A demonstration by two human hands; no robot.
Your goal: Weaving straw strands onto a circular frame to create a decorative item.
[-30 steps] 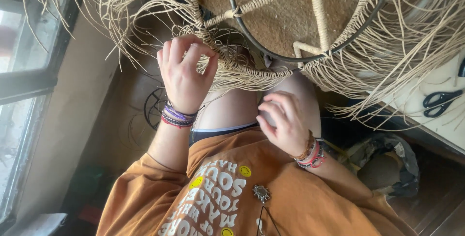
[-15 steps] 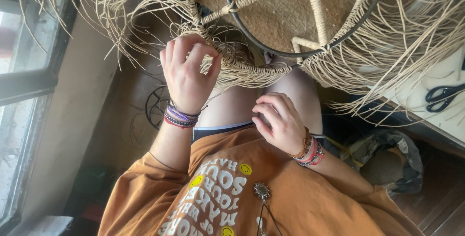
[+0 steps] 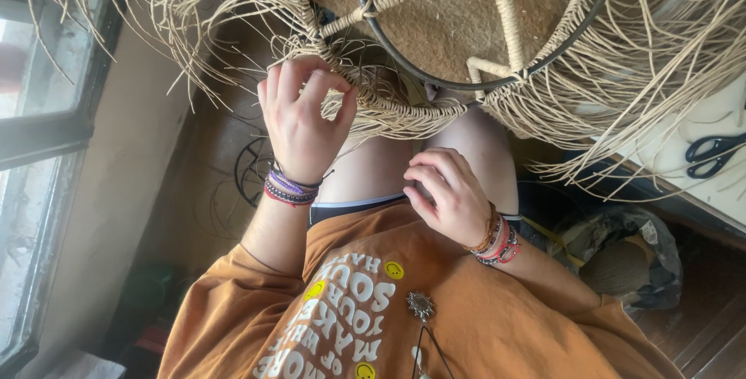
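Head view: left hand (image 3: 299,118) pinches straw strands (image 3: 339,83) at the braided edge (image 3: 404,111) of the lampshade-like frame over the knees, looks mid-weave. Right hand (image 3: 449,196) rests on the thigh, fingers loosely curled, nothing visible in it. Next tuck likely needs the pinch kept tight and a free strand fed in

The woven piece (image 3: 404,107) lies across the person's knees, its metal ring (image 3: 482,83) at the top middle of the view and loose strands (image 3: 645,115) hanging off to both sides. The left hand (image 3: 303,118) is at the woven edge, left of the ring; the right hand (image 3: 447,196) sits lower, on the thigh, below that edge. Scissors (image 3: 715,153) lie on the desk (image 3: 699,192) at the far right. A bag (image 3: 622,262) sits on the floor below the desk. A window (image 3: 39,153) stands at the left.
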